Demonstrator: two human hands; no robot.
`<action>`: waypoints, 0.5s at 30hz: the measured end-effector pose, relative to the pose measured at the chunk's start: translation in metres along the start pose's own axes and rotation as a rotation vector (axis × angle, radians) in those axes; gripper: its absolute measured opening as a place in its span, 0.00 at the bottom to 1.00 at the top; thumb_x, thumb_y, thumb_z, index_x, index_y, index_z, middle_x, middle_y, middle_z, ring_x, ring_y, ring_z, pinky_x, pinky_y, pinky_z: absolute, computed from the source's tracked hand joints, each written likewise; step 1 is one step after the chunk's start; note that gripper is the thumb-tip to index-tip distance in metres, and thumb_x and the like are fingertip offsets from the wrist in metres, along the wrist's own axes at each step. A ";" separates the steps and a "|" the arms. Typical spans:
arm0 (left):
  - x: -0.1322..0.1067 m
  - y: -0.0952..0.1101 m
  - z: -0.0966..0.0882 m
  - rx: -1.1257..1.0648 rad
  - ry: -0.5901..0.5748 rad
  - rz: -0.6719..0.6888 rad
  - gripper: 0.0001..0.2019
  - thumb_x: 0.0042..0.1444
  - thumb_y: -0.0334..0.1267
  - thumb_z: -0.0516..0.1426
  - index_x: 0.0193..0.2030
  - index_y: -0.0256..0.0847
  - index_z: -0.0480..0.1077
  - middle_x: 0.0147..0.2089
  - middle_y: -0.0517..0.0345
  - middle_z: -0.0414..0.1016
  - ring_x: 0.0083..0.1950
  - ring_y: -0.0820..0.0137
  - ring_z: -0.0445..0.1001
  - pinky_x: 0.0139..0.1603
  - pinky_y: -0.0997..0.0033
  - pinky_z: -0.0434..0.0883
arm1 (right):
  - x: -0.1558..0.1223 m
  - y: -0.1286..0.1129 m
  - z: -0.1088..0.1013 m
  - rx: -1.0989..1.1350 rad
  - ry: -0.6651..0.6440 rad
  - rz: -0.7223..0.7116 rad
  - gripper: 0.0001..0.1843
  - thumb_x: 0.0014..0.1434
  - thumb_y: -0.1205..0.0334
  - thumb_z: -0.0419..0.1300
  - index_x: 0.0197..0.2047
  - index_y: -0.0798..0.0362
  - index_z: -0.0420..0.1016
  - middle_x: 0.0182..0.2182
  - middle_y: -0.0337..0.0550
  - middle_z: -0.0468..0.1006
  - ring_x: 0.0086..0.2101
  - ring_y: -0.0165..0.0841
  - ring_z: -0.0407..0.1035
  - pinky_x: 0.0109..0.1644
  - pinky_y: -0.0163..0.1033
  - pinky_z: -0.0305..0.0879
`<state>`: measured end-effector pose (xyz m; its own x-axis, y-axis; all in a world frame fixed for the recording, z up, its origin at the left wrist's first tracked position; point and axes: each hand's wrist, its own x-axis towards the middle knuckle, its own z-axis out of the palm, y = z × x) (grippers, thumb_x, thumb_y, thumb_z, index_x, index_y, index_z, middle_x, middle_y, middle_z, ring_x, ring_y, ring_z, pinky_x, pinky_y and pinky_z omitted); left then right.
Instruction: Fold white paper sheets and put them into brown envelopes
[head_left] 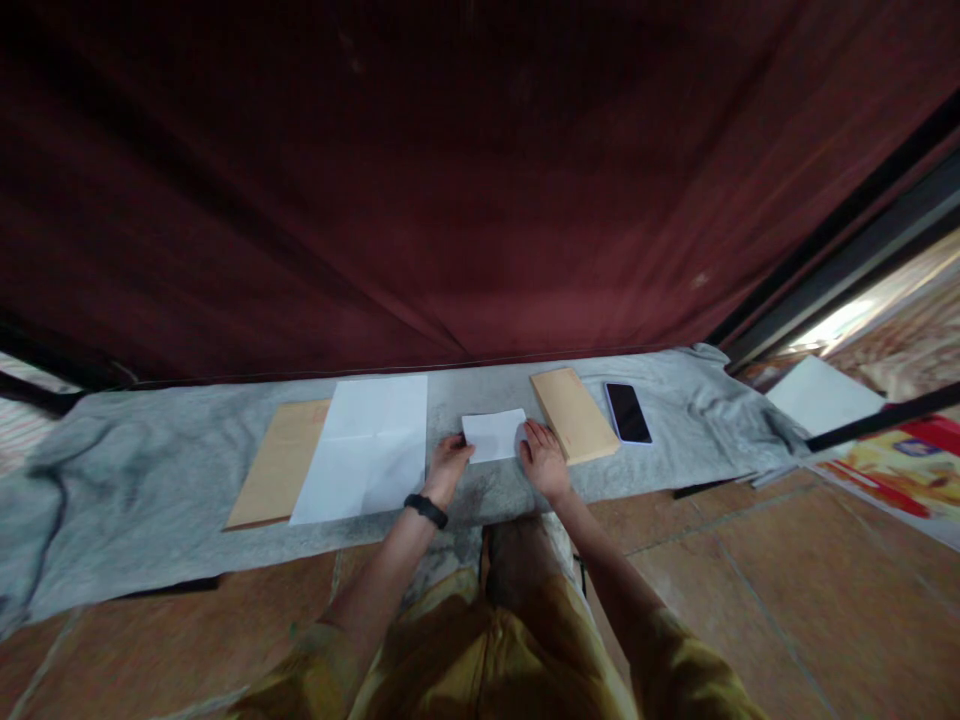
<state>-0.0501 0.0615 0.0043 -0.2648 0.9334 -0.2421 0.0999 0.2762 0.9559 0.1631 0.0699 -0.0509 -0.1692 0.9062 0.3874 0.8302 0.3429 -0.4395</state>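
Yellow garment (495,660), foremost. Small white paper (495,437), one, on grey cloth (690,430): between the hands, long axis left to right, neither hand nearer. Left hand (448,470): pinching its left end. Right hand (544,462): fingers extended at its right end; grip indeterminable.

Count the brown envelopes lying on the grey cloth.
2 visible: one at left, its edge under the large white sheet; another between the right hand and the phone. More may be hidden beneath.
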 end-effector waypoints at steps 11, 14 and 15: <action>-0.023 0.034 -0.002 0.232 0.075 0.331 0.03 0.56 0.36 0.58 0.32 0.42 0.72 0.33 0.59 0.74 0.38 0.67 0.72 0.41 0.67 0.68 | -0.006 -0.034 -0.019 0.691 0.164 0.368 0.25 0.66 0.46 0.54 0.58 0.50 0.76 0.62 0.49 0.72 0.63 0.41 0.63 0.71 0.52 0.53; -0.036 0.041 -0.009 0.534 0.133 0.740 0.06 0.62 0.34 0.55 0.36 0.44 0.73 0.39 0.54 0.75 0.44 0.63 0.72 0.48 0.63 0.68 | -0.009 -0.055 -0.026 1.113 0.164 0.607 0.31 0.62 0.36 0.56 0.57 0.50 0.76 0.60 0.50 0.75 0.59 0.41 0.68 0.67 0.51 0.59; -0.040 0.042 -0.010 0.646 0.117 0.856 0.07 0.63 0.33 0.54 0.38 0.44 0.74 0.40 0.53 0.76 0.45 0.62 0.73 0.49 0.62 0.68 | -0.009 -0.063 -0.028 1.245 0.148 0.646 0.33 0.62 0.34 0.55 0.56 0.51 0.76 0.59 0.51 0.76 0.57 0.42 0.70 0.64 0.50 0.63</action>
<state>-0.0448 0.0330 0.0557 0.0463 0.8558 0.5153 0.7737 -0.3571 0.5234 0.1273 0.0335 -0.0046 0.1770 0.9782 -0.1090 -0.2805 -0.0560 -0.9582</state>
